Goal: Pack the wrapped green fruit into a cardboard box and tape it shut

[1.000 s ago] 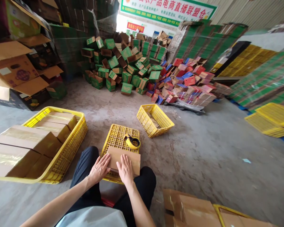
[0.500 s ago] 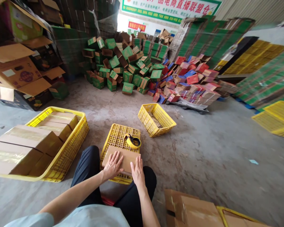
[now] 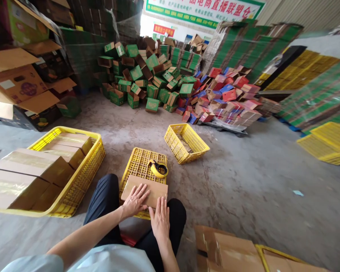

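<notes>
A brown cardboard box (image 3: pixel 155 188) lies on an upturned yellow plastic crate (image 3: pixel 136 162) between my knees. My left hand (image 3: pixel 135 200) rests flat on top of the box, fingers spread. Against its near right edge lies my right hand (image 3: pixel 160 218), with the fingers stretched out over the cardboard. Just beyond the box, a yellow tape dispenser (image 3: pixel 160 170) sits on the crate. Both palms face down, so their undersides are hidden.
At my left stands a large yellow crate (image 3: pixel 98 151) holding several taped boxes (image 3: pixel 31 162). A smaller yellow basket (image 3: pixel 198 145) is ahead right. Flattened cardboard (image 3: pixel 235 249) lies at lower right. Piled green boxes (image 3: pixel 152 105) and red boxes (image 3: pixel 229 95) fill the back.
My right hand has slid slightly left and toward me along the near edge of the box. My left hand stays on top, moved only a little.
</notes>
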Demonstrator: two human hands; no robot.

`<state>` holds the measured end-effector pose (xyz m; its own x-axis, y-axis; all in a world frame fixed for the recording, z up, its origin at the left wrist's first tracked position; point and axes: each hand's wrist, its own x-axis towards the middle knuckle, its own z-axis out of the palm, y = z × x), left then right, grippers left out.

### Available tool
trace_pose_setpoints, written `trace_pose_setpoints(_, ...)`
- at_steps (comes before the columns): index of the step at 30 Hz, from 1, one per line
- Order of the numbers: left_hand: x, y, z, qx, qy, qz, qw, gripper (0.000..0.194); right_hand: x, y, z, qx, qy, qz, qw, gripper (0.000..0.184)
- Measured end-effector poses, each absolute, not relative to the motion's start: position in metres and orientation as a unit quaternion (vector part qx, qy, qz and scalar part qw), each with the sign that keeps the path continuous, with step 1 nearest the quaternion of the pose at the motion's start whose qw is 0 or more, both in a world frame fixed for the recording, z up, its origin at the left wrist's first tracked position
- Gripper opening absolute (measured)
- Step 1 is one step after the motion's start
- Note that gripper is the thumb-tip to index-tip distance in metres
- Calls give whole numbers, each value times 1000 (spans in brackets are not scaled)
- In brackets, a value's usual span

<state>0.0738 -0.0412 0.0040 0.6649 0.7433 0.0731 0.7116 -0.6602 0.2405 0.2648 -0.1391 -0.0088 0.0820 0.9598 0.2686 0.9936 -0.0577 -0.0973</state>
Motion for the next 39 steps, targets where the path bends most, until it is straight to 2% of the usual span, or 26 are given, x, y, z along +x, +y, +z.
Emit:
trace_pose_setpoints(9, 70, -48, -2, 911, 391, 108, 75, 76, 254, -125, -9, -672, -718, -90, 154, 74)
trace_pose_setpoints(17, 56, -55, -2, 913, 388, 103, 73, 76, 253, -90, 3, -691, -707, -74, 132, 74)
trace_pose_setpoints(27, 28, -39, -8, 879, 419, 221, 47, 72, 241, -95, 1, -682, -712, -108, 128, 75)
trace_pose_setpoints(32, 29, -33, -9, 866, 431, 243, 65, 68, 221, -100, 0, -674, -723, -71, 136, 69)
trace_pose_setpoints(39, 16, -31, -4, 865, 421, 250, 111, 53, 188, -92, 5, -623, -768, -3, 149, 55)
